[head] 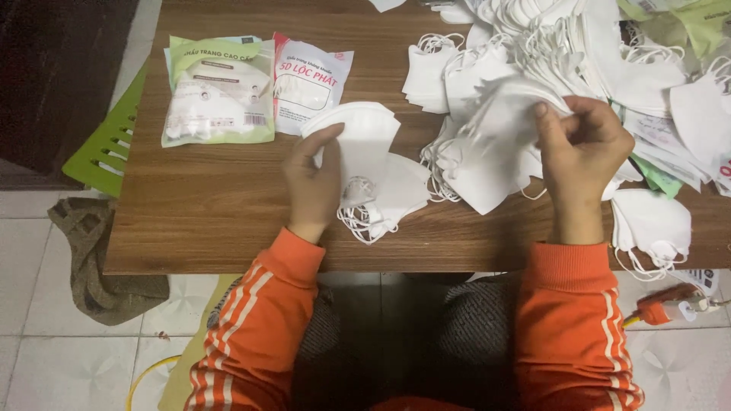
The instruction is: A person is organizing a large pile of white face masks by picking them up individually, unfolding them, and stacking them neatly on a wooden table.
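My left hand (312, 183) grips a small stack of folded white face masks (358, 141) held upright over the brown wooden table (205, 213). More white masks with loose ear loops (388, 202) lie flat just right of that hand. My right hand (582, 148) pinches the edge of a white mask (495, 152) pulled from a large heap of white masks (563, 46) at the table's back right. Both arms wear orange sleeves with white stripes.
Two sealed mask packets lie at the back left, one green and white (219, 91), one white and pink (308, 84). A green plastic chair (106, 144) and a brown cloth (99, 259) are left of the table. A few masks (651, 228) sit at the right front edge.
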